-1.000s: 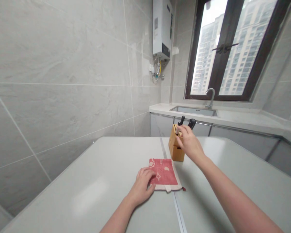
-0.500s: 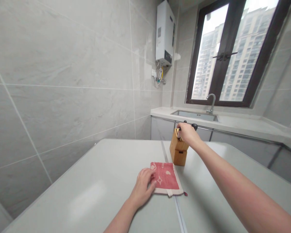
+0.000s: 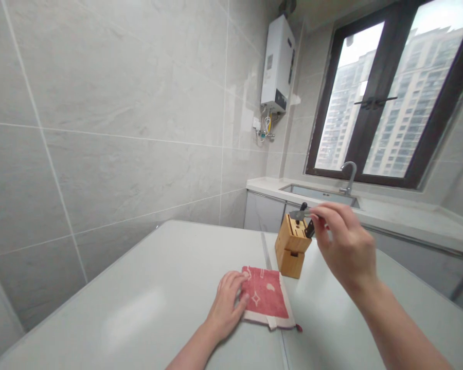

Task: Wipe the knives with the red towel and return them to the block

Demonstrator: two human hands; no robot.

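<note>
Blade (image 3: pixel 298 215) is out of the block (image 3: pixel 291 246), clamped in the right hand (image 3: pixel 347 249) grip near the slots; black handles (image 3: pixel 309 229) are left in. Cloth (image 3: pixel 268 293) is laid flat on desk (image 3: pixel 200 249), edge touched by left hand (image 3: pixel 227 302), grip apart.

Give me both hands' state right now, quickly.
Left hand: open, touching the red-and-cream square cloth.
Right hand: closed, holding a grey metal blade-like object.

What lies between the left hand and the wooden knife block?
In the head view, the red cloth lies between them: the left hand rests at its left edge; the knife block stands beyond it.
</note>
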